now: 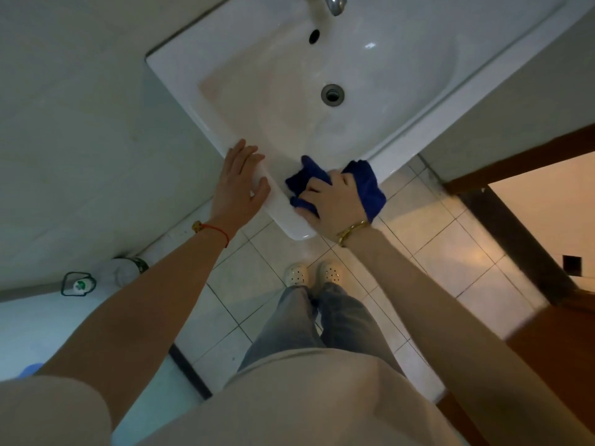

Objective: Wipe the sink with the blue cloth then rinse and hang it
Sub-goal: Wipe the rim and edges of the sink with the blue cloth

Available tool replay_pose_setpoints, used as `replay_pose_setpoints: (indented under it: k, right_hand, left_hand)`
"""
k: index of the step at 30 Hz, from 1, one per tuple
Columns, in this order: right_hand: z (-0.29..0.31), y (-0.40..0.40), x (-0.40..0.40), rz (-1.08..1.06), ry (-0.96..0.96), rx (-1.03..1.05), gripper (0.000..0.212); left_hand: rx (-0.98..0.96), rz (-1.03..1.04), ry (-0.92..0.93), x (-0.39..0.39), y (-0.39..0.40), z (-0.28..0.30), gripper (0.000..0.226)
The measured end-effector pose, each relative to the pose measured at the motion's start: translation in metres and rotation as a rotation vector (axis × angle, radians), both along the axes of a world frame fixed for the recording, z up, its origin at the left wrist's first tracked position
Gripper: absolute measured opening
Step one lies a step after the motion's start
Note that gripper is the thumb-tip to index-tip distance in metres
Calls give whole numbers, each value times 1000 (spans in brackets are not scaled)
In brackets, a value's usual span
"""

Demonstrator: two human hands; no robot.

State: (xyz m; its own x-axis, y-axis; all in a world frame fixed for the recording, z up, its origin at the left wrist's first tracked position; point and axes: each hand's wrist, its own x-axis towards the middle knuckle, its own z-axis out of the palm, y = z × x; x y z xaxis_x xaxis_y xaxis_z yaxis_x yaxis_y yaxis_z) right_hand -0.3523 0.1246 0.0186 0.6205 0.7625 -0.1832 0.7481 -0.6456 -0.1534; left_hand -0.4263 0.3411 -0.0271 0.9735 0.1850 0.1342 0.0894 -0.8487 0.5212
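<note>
A white ceramic sink (180,75) fills the upper middle of the view, with a metal drain (332,94) in the bowl and a chrome tap (335,3) at the top edge. My right hand (335,201) presses a bunched blue cloth (368,185) against the sink's front rim. Cloth sticks out on both sides of the fingers. My left hand (240,180) lies flat on the rim just left of it, fingers spread, holding nothing.
A pale wall runs down the left. Below it, a green-handled bottle (79,284) and a clear container (127,270) stand on a ledge. White floor tiles and my feet (314,273) lie under the sink. A dark wooden door frame (515,239) is at right.
</note>
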Motion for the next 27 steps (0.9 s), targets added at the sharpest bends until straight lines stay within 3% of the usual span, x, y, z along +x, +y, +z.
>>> replay_pose_setpoints:
  k: [8, 16, 19, 22, 27]
  right_hand:
    - [-6, -45, 33, -96, 20, 181, 41]
    - [-6, -105, 133, -186, -41, 89, 66]
    - [-3, -124, 171, -182, -67, 54, 62]
    - [-1, -122, 178, -65, -51, 78, 47]
    - [-5, -118, 176, 307, 57, 133, 40]
  left_hand:
    - [29, 157, 48, -4, -47, 10, 49]
    - [1, 309, 72, 12, -154, 9, 46]
    - [1, 402, 108, 35, -185, 10, 49]
    - [-15, 535, 120, 59, -210, 9, 48]
    - [18, 665, 148, 76, -225, 8, 41]
